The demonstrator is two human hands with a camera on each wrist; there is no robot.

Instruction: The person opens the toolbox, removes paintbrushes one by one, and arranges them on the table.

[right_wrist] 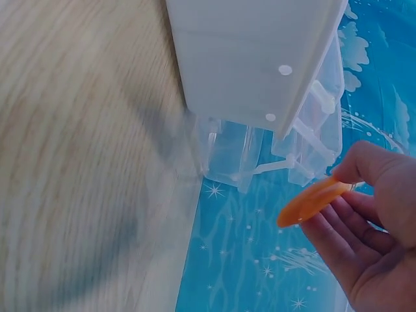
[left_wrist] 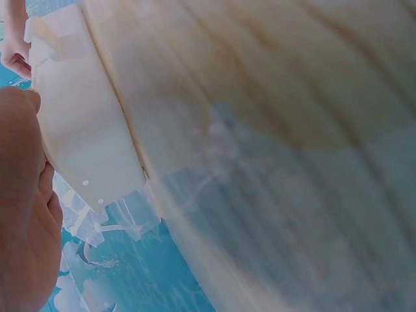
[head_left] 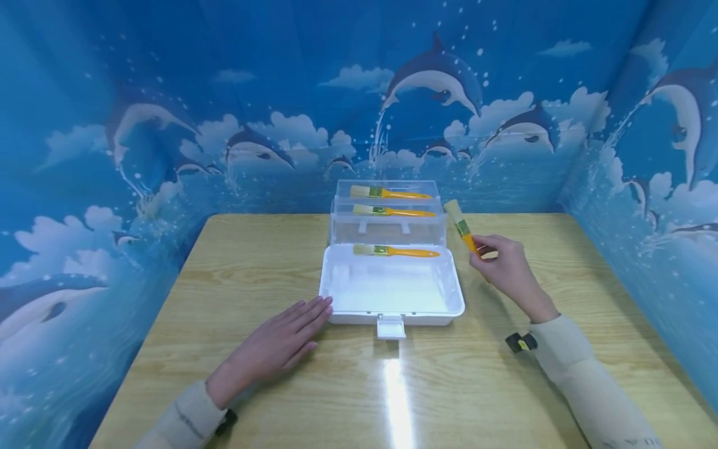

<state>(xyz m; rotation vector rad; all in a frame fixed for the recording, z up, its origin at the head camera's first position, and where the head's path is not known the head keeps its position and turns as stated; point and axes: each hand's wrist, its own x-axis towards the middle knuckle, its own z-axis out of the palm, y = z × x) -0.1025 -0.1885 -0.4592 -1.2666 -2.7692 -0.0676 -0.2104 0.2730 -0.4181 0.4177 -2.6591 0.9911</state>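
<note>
Pinching a brush [head_left: 462,228] by its orange handle btwn thumb & fingers, the person's R hand [head_left: 505,265] held it up just beside the R side of the white box [head_left: 392,287], pale bristles uppermost & tilted toward the back; the grip was closed snugly on the handle. L hand [head_left: 275,343] lay w/ fingers straight, tips touching the box's front L corner, prob. to steady it, & grasped nothing. Box stood open on the table [head_left: 252,262]: another brush [head_left: 395,251] lay along the back of the base, an upper brush [head_left: 389,194] & a lower brush [head_left: 392,212] lay in the clear trays [head_left: 387,228] behind, latch [head_left: 391,327] undone. Step in hand looked like shifting brushes one at a time; whether in or out couldn't be told. If in, next move prob. called for levelling the brush, bringing it over the rim & letting go w/o nudging the others. Mid-handle was hidden by R fingers in the head view; in the R wrist view bristles were out of sight, only the orange end showing. L wrist view was mostly haze, L hand cut off at the edge.
</note>
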